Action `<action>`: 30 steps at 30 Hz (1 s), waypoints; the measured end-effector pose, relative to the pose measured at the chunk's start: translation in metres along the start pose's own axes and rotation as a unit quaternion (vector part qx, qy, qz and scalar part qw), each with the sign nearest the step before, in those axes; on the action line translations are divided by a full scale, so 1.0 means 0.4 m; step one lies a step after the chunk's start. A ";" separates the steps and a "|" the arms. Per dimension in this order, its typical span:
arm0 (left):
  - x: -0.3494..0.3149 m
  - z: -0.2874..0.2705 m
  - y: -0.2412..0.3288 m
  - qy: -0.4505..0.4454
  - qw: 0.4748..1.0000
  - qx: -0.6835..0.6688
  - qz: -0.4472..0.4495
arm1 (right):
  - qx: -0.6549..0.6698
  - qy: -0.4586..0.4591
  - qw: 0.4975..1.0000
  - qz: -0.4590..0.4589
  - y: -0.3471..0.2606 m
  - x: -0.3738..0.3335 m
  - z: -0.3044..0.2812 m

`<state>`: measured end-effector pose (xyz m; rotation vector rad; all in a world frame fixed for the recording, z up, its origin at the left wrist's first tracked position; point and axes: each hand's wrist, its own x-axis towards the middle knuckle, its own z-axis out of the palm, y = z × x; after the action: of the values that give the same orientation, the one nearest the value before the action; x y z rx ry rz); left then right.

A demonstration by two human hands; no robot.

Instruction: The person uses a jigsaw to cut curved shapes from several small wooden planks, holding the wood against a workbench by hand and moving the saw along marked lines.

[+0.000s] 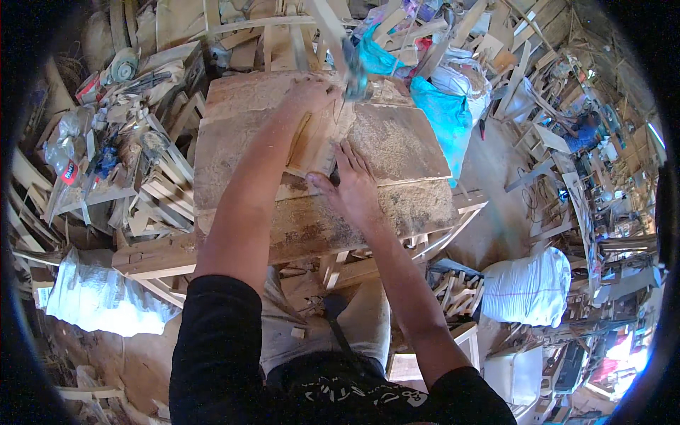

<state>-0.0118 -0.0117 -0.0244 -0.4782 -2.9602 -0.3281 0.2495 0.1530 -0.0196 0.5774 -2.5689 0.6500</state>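
A flat wooden board [312, 142] with a dark curved edge lies on the sawdust-covered worktable [404, 145]. My left hand [309, 93] reaches over to its far end, the fingers bent down on it. Against the near right side of the board rests my right hand [352, 188], its fingers stretched out and the thumb apart. Just right of my left hand's fingertips is a teal metal part [356, 83] at the foot of a pale upright; it is blurred and looks like a saw's guide. Any blade there cannot be made out.
Wood offcuts [166, 191] are heaped left of the table. A bright blue sack [443, 117] touches its far right side. A stuffed white sack [528, 287] stands at the right on the floor. Another person [586, 131] is far off at the right.
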 end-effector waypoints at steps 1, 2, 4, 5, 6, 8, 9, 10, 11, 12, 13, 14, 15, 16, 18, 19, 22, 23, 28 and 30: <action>-0.006 -0.002 0.038 0.004 1.000 -0.023 -0.012 | -0.009 -0.005 1.000 0.004 0.025 -0.007 -0.011; -0.009 -0.013 0.071 -0.015 1.000 -0.026 0.001 | -0.017 -0.009 1.000 0.007 0.049 -0.013 -0.022; -0.027 -0.039 0.063 -0.052 0.998 -0.016 0.010 | -0.007 -0.014 1.000 0.001 0.057 -0.013 -0.027; -0.034 -0.048 0.064 -0.051 0.998 -0.020 0.009 | 0.001 -0.015 1.000 -0.001 0.062 -0.012 -0.030; -0.043 -0.054 0.049 -0.048 0.999 -0.021 0.003 | 0.012 -0.017 1.000 -0.007 0.055 -0.007 -0.033; -0.060 -0.060 0.023 -0.039 0.999 -0.017 -0.007 | 0.029 -0.036 0.999 -0.004 0.046 0.000 -0.042; -0.070 -0.060 0.016 -0.034 0.999 -0.012 -0.011 | 0.036 -0.047 0.998 -0.001 0.047 0.001 -0.044; -0.079 -0.063 0.006 -0.029 0.999 -0.007 -0.015 | 0.040 -0.053 0.998 -0.010 0.050 0.003 -0.045; -0.088 -0.069 -0.007 -0.036 0.999 -0.015 -0.022 | 0.044 -0.058 0.997 -0.019 0.052 0.006 -0.045; -0.094 -0.072 0.005 -0.043 0.998 -0.029 -0.023 | 0.043 -0.063 0.997 -0.024 0.072 0.002 -0.049; -0.102 -0.076 0.015 -0.050 0.998 -0.043 -0.025 | 0.043 -0.067 0.996 -0.030 0.092 0.001 -0.053; -0.113 -0.081 0.022 -0.043 0.998 -0.037 -0.025 | 0.044 -0.071 0.996 -0.037 0.111 0.003 -0.057; -0.126 -0.085 0.033 -0.038 0.998 -0.032 -0.024 | 0.044 -0.076 0.995 -0.042 0.130 0.003 -0.062; -0.137 -0.089 0.045 -0.032 0.999 -0.028 -0.023 | 0.042 -0.081 0.995 -0.048 0.147 0.002 -0.066; -0.157 -0.096 0.056 -0.038 0.999 -0.023 -0.024 | 0.040 -0.094 0.993 -0.064 0.166 0.005 -0.074; -0.165 -0.099 0.054 -0.041 0.999 -0.020 -0.027 | 0.050 -0.097 0.992 -0.066 0.168 0.008 -0.077; -0.180 -0.103 0.038 -0.036 0.998 -0.018 -0.046 | 0.109 -0.109 0.987 -0.041 0.145 0.011 -0.084; -0.186 -0.100 0.031 -0.036 0.998 -0.016 -0.050 | 0.147 -0.113 0.983 -0.011 0.130 0.008 -0.081; -0.166 -0.098 0.038 0.000 0.998 -0.020 -0.055 | 0.237 0.034 0.962 0.132 0.102 0.049 0.018; -0.161 -0.098 0.045 -0.012 0.998 -0.024 -0.059 | 0.102 0.093 0.972 0.188 0.076 0.069 0.054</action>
<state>0.0579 -0.0233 0.0068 -0.3162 -3.0166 -0.4101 0.2055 0.1583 -0.0336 0.0774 -2.4650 1.0506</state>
